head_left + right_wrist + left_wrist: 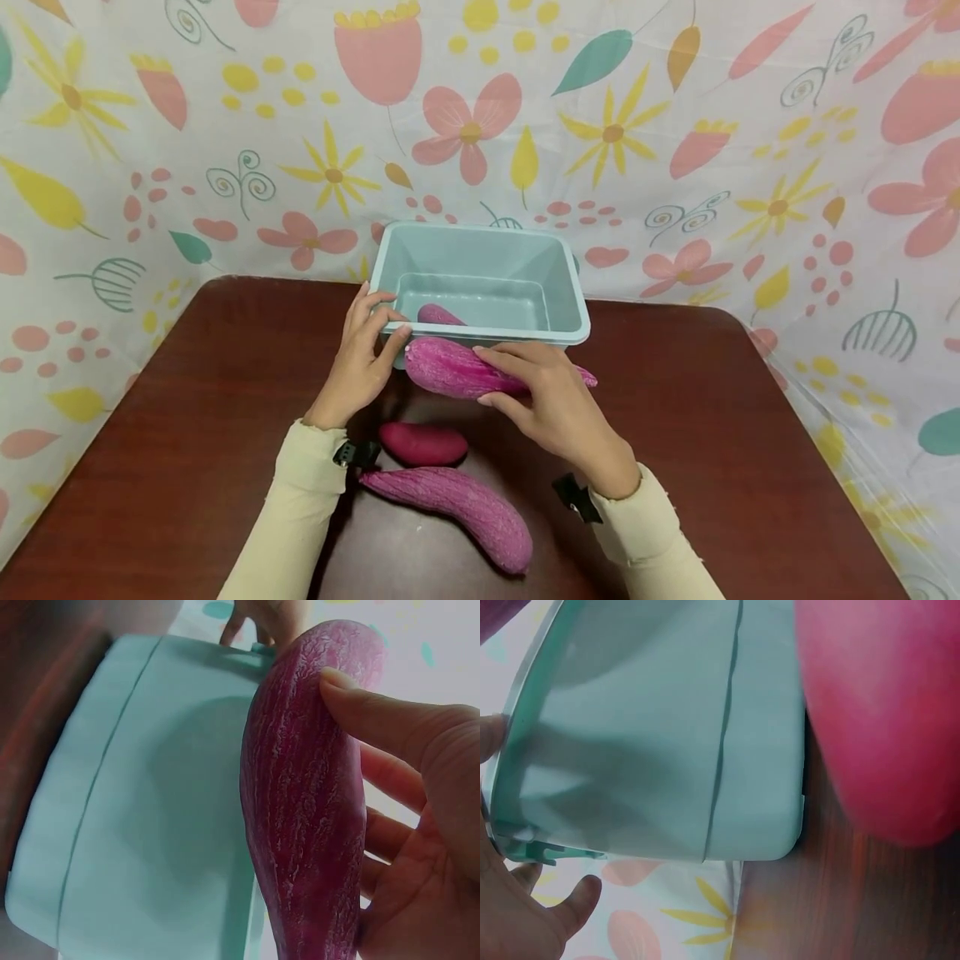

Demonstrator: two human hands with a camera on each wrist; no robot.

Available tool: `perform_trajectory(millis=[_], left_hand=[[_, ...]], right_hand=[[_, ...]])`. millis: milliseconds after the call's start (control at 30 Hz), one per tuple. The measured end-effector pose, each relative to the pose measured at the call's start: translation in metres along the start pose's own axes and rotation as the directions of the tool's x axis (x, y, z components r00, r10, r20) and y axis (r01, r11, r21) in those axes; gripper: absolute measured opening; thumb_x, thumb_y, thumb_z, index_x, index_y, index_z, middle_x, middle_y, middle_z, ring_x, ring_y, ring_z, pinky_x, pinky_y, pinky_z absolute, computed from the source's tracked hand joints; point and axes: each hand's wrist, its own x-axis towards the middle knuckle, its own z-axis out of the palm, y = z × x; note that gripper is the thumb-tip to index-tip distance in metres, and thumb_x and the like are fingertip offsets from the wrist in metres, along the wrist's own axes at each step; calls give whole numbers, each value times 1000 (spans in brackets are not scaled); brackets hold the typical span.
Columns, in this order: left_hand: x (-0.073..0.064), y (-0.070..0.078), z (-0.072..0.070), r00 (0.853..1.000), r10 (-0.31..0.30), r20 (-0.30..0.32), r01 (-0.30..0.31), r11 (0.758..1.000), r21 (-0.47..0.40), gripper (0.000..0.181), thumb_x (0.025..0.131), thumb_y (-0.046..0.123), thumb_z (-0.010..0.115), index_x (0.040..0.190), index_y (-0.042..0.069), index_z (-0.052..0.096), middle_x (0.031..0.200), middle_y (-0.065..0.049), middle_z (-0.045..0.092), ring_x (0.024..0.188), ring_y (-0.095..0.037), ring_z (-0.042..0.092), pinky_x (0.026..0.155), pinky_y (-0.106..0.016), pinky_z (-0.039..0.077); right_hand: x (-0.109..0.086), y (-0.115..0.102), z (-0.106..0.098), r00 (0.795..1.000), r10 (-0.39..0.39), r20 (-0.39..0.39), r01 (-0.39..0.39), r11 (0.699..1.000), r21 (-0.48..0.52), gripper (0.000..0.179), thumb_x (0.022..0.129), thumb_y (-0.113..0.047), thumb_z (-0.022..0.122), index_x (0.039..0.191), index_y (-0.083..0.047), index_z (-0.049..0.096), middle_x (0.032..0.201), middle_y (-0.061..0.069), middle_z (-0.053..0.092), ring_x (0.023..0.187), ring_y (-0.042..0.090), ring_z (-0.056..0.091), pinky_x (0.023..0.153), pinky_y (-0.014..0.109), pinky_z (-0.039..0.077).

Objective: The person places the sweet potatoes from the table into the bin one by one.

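My right hand holds a long, wrinkled purple sweet potato between thumb and fingers. The sweet potato lies crosswise just in front of a light blue plastic bin and overlaps its front wall. In the right wrist view the thumb presses along one side of the wrinkled sweet potato, with the fingers behind it. At the bin's front left corner my left hand grips the rim, its thumb on the front edge. Inside the bin a purple piece shows, partly hidden by the front wall.
On the dark brown table, a smooth red sweet potato lies between the forearms. Nearer the front is a second wrinkled purple sweet potato. A flower-patterned cloth hangs right behind the bin and along both sides.
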Motion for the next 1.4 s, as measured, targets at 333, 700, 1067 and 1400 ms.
perform_trajectory(millis=[333,700,1067,1400], left_hand=[[2,-1,-2,1000,-3,2,3,1000,-4,12,105,20,54,102,10,61,149,-13,42,158,-36,5,123,-66,14],[3,-2,-2,1000,9,4,-9,1000,-7,10,105,17,55,104,10,62,150,-14,41,160,-31,2,123,-66,13],[1,-4,-2,1000,1,14,-1,1000,-18,8,104,12,54,106,7,60,150,-16,39,159,-36,2,123,-66,12],[2,-2,-1,1000,-5,23,6,1000,-15,11,106,15,51,106,7,59,150,-14,40,160,-34,1,124,-65,14]], right_hand=[[5,-1,-5,1000,7,-28,-7,1000,3,55,82,-33,84,133,-20,67,126,3,70,121,21,64,106,45,45],[13,0,-13,998,-25,-62,26,999,18,55,82,-30,84,133,-18,67,124,5,71,117,22,65,102,45,46],[21,1,-14,996,-42,-79,45,998,35,55,82,-28,84,134,-17,67,125,6,70,118,23,64,103,45,47],[31,6,-17,994,-55,-91,56,998,4,55,80,-23,86,131,-15,68,124,7,71,118,24,64,101,46,43]])
